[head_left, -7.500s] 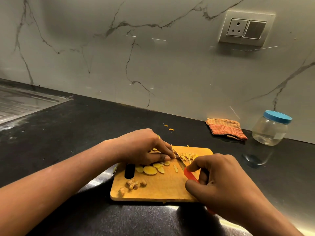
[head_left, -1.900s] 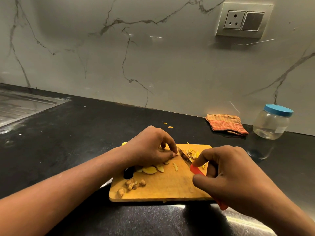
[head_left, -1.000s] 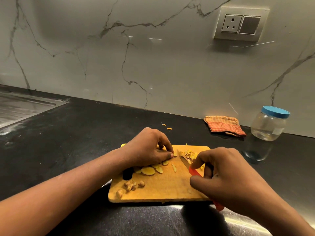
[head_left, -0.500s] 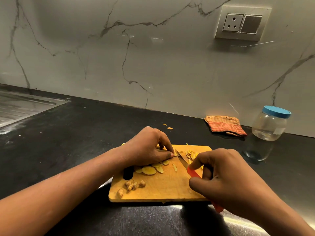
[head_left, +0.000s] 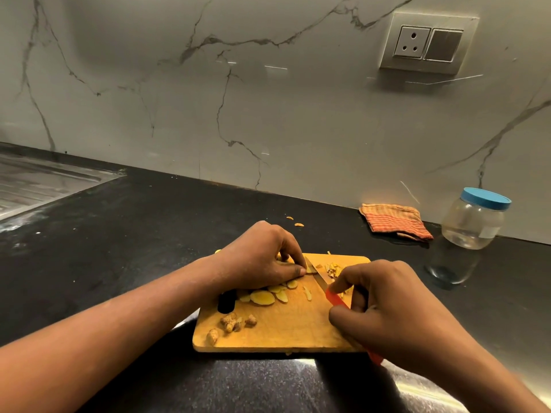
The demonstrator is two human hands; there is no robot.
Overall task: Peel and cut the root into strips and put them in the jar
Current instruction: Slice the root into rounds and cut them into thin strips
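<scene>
Fingers [head_left: 348, 279] of right hand [head_left: 393, 308] grip the knife [head_left: 322, 282], blade pointing away-left at root slice [head_left: 311, 269] pinched by left hand [head_left: 262, 257].

Jar [head_left: 472, 225]: you get a pale label patch [head_left: 490, 233] on its side — too blurred to read.
Socket plate [head_left: 427, 44]: no lettering you can make out.
Readable text: none for you to log — no brand, no number.

Seeing cutting board [head_left: 286, 332] under both hands: slices [head_left: 262, 297] under left hand [head_left: 259, 257], knife [head_left: 320, 280] in right hand [head_left: 384, 305], strips [head_left: 334, 268] just behind it, root chunks [head_left: 231, 321] nearside of left hand; cloth [head_left: 393, 222], jar [head_left: 474, 222] behind right hand; sink [head_left: 38, 183] far left.
</scene>
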